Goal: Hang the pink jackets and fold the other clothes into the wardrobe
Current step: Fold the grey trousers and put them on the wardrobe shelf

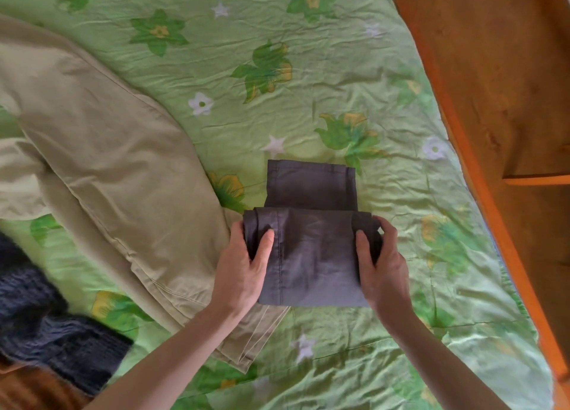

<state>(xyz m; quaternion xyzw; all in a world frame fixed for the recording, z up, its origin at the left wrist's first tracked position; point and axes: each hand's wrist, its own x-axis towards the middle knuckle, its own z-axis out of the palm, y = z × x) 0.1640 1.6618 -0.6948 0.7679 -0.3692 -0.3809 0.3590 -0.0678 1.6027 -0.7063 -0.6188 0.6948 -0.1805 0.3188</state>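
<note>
A folded dark grey garment [311, 255] is held between both hands over a green flowered bedcover [246, 107]. The left hand [243, 273] is curled round the garment's left edge: its thumb [265, 243] is laid on the top face of the cloth, while the other fingers are tucked beneath the fold and cannot be seen. The right hand [382, 270] is curled round the right edge in the same manner, with its thumb [364, 249] pressed on the top face and its fingers wrapped round the rolled side of the fold, their tips hidden by the cloth. The garment is thus spanned between the two thumbs, its broad folded face lying between them and reaching back toward the wrists. Beyond the fingertips, a narrower folded part of the same garment is seen extending away from the hands and resting on the bedcover. Just to the outside of the left hand's knuckles, a pair of beige trousers [101, 162] is spread on the bedcover, its hem reaching under the left forearm. Farther out from that hand, a dark blue knitted garment [40, 323] is lying. Well beyond the right hand's knuckles, an orange wooden furniture edge [493, 101] is seen.
</note>
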